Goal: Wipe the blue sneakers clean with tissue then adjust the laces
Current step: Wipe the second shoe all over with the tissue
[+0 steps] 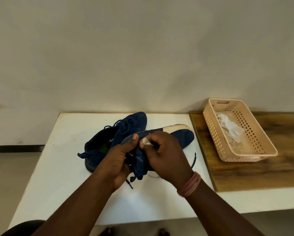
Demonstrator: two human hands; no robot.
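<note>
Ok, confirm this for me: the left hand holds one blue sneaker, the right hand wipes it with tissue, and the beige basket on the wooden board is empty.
Not quite. The head view shows the beige basket holds crumpled white tissue. The rest stands: the left hand holds one blue sneaker, and the right hand wipes it with tissue; the basket stands on the wooden board.

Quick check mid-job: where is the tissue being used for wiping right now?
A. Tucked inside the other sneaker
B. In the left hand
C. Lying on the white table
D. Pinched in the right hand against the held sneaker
D: the right hand pinches a small wad of tissue against the sneaker that the left hand grips.
</note>
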